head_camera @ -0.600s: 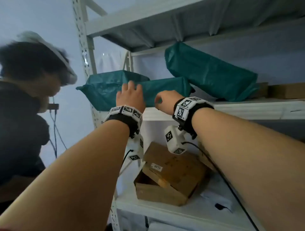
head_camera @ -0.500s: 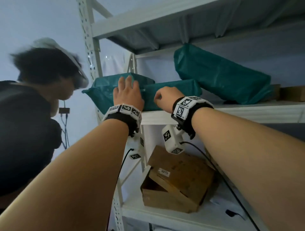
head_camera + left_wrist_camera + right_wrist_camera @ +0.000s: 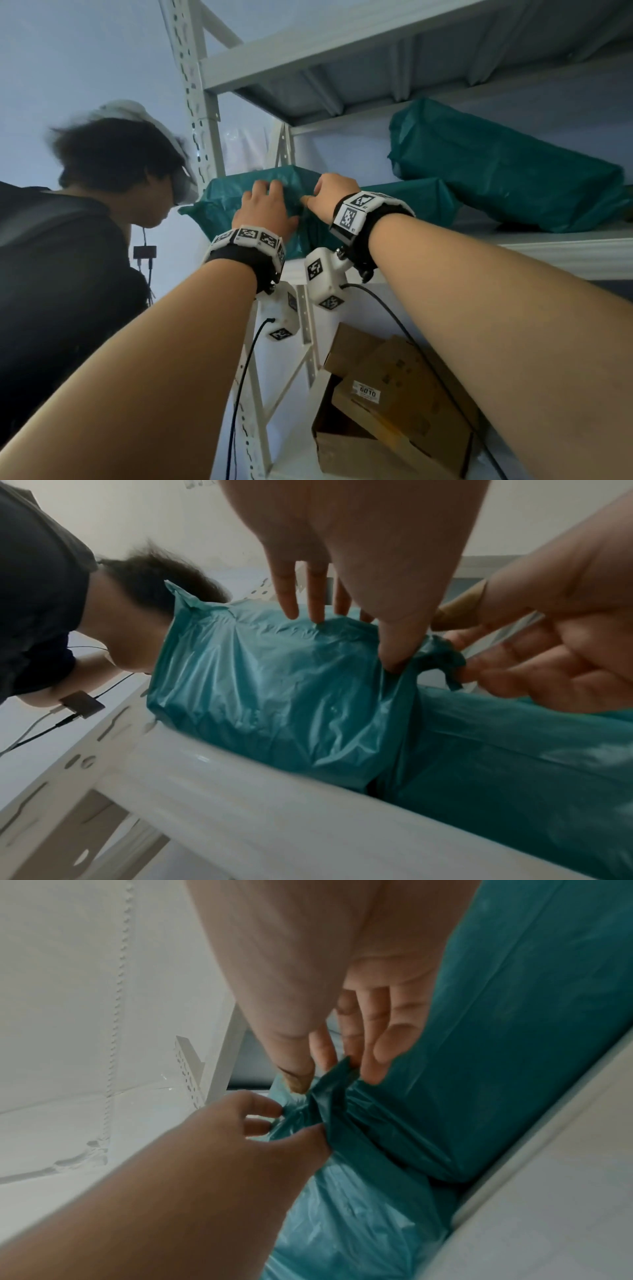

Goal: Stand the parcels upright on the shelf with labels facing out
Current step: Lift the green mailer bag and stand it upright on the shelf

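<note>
Three teal plastic-wrapped parcels sit on the white shelf [image 3: 548, 253]. The left parcel [image 3: 222, 205] [image 3: 267, 691] lies at the shelf's left end, the middle parcel [image 3: 421, 202] lies flat beside it, and the right parcel [image 3: 496, 178] leans on the middle one. My left hand [image 3: 263, 209] [image 3: 352, 639] holds the left parcel, fingers over its top and thumb pressed into its right end. My right hand [image 3: 325, 195] [image 3: 335, 1069] pinches a teal flap [image 3: 334, 1077] where the left and middle parcels meet. No label shows.
A person in a dark shirt [image 3: 85, 274] with a headset stands close at the left of the shelf upright [image 3: 195, 102]. The upper shelf [image 3: 342, 51] hangs low over the parcels. Cardboard boxes [image 3: 394, 404] lie on the lower shelf.
My right hand has moved left and up from the shelf's front edge to the flap beside the left parcel and pinched it. My left hand has stayed on the left parcel.
</note>
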The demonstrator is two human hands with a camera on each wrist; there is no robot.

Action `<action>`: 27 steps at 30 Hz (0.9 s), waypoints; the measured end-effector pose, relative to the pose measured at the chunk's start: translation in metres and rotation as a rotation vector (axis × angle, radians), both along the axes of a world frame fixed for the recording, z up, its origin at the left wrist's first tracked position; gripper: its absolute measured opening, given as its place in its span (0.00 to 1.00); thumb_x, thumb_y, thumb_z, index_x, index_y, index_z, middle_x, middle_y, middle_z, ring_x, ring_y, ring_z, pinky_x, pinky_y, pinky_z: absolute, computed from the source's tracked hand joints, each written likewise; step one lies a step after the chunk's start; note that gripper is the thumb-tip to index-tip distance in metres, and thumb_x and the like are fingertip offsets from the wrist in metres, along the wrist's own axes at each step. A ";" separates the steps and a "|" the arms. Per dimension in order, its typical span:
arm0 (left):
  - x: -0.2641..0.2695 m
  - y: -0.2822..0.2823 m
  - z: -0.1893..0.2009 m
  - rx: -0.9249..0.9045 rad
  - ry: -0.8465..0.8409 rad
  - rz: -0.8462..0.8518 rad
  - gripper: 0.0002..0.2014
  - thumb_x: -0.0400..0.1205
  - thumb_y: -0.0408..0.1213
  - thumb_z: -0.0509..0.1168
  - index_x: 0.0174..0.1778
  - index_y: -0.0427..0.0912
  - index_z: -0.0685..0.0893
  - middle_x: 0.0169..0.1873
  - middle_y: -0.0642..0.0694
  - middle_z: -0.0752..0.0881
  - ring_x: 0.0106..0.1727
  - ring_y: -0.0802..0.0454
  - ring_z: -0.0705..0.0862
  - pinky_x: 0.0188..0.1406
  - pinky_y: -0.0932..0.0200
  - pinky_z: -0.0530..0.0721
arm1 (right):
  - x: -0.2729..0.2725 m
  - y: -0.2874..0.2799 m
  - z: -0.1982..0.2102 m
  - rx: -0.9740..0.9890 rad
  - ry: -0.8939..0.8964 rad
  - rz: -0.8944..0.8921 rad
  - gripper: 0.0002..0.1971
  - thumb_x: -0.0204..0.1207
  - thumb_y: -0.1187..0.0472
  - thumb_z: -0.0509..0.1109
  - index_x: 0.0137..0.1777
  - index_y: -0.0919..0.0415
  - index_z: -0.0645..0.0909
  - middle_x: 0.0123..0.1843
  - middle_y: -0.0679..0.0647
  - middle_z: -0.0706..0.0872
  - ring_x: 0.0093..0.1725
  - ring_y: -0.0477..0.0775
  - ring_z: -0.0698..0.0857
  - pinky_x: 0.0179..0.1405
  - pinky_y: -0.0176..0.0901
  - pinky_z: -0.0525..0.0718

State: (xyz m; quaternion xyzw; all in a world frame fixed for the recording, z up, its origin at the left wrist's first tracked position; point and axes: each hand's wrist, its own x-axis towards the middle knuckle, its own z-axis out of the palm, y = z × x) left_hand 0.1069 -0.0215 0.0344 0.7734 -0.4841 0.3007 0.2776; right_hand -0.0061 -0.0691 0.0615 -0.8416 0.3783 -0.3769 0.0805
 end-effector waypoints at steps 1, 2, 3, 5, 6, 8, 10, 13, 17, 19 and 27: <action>-0.001 -0.001 0.000 -0.009 -0.016 -0.013 0.26 0.79 0.44 0.66 0.72 0.43 0.69 0.70 0.40 0.71 0.70 0.38 0.72 0.65 0.42 0.78 | 0.003 -0.003 0.001 0.018 0.014 0.004 0.14 0.78 0.50 0.66 0.45 0.62 0.81 0.42 0.57 0.84 0.51 0.62 0.84 0.37 0.40 0.76; -0.001 -0.002 0.000 -0.026 -0.040 -0.035 0.22 0.80 0.41 0.64 0.70 0.43 0.71 0.68 0.40 0.72 0.68 0.38 0.74 0.63 0.42 0.79 | 0.006 -0.005 0.001 0.036 0.018 0.016 0.14 0.78 0.50 0.66 0.38 0.60 0.79 0.36 0.55 0.81 0.45 0.61 0.82 0.32 0.39 0.73; -0.004 -0.003 0.002 -0.042 -0.062 -0.051 0.20 0.80 0.38 0.61 0.69 0.43 0.73 0.67 0.39 0.73 0.66 0.38 0.76 0.61 0.42 0.80 | 0.008 -0.008 0.000 0.056 0.026 0.024 0.13 0.78 0.51 0.66 0.39 0.61 0.80 0.36 0.54 0.80 0.42 0.60 0.80 0.31 0.39 0.72; -0.008 -0.005 0.007 -0.081 -0.089 -0.077 0.20 0.79 0.32 0.59 0.68 0.42 0.75 0.66 0.39 0.74 0.67 0.37 0.75 0.63 0.43 0.78 | 0.010 -0.010 -0.003 0.055 0.078 0.043 0.11 0.80 0.56 0.65 0.50 0.63 0.84 0.44 0.55 0.83 0.42 0.57 0.79 0.39 0.39 0.75; -0.010 -0.007 0.011 -0.106 -0.091 -0.080 0.21 0.78 0.31 0.58 0.69 0.42 0.74 0.68 0.39 0.73 0.68 0.37 0.74 0.66 0.43 0.76 | 0.010 -0.012 -0.006 0.048 0.112 0.056 0.11 0.80 0.57 0.64 0.52 0.63 0.84 0.48 0.56 0.85 0.44 0.58 0.81 0.42 0.40 0.76; -0.013 -0.010 0.018 -0.148 -0.050 -0.075 0.23 0.79 0.32 0.56 0.72 0.41 0.71 0.71 0.38 0.72 0.72 0.37 0.70 0.71 0.44 0.70 | 0.007 -0.013 -0.010 0.011 0.133 0.081 0.11 0.81 0.59 0.62 0.55 0.63 0.82 0.54 0.60 0.86 0.54 0.61 0.85 0.47 0.46 0.79; -0.013 -0.015 0.023 -0.151 0.021 -0.061 0.23 0.83 0.41 0.53 0.76 0.44 0.68 0.77 0.40 0.68 0.76 0.37 0.66 0.76 0.44 0.65 | 0.002 -0.012 -0.014 -0.039 0.146 0.100 0.14 0.83 0.62 0.59 0.63 0.66 0.80 0.62 0.63 0.84 0.63 0.62 0.83 0.53 0.47 0.81; -0.007 -0.021 0.029 -0.035 0.044 -0.006 0.29 0.84 0.55 0.52 0.80 0.49 0.61 0.82 0.46 0.61 0.83 0.41 0.58 0.81 0.41 0.58 | 0.002 -0.016 -0.018 -0.052 0.172 0.142 0.13 0.85 0.64 0.58 0.64 0.67 0.77 0.59 0.59 0.85 0.60 0.58 0.85 0.37 0.33 0.77; -0.009 -0.020 0.028 0.009 -0.036 0.084 0.32 0.79 0.58 0.60 0.77 0.47 0.64 0.76 0.42 0.69 0.78 0.40 0.66 0.78 0.37 0.63 | 0.003 -0.010 -0.022 -0.035 0.186 0.162 0.14 0.84 0.65 0.58 0.66 0.68 0.76 0.62 0.61 0.84 0.60 0.59 0.84 0.45 0.38 0.73; -0.010 -0.017 0.022 -0.053 -0.085 0.116 0.30 0.77 0.56 0.62 0.72 0.45 0.68 0.70 0.41 0.73 0.74 0.37 0.70 0.75 0.36 0.65 | 0.004 -0.010 -0.027 -0.021 0.209 0.154 0.14 0.83 0.66 0.58 0.64 0.69 0.77 0.62 0.62 0.84 0.56 0.60 0.84 0.46 0.39 0.74; -0.005 -0.009 0.003 -0.265 -0.122 0.159 0.27 0.74 0.54 0.62 0.64 0.41 0.70 0.61 0.39 0.73 0.66 0.36 0.71 0.67 0.37 0.66 | 0.012 -0.012 -0.036 0.143 0.148 0.204 0.22 0.77 0.61 0.67 0.69 0.64 0.71 0.63 0.61 0.84 0.60 0.61 0.85 0.53 0.45 0.81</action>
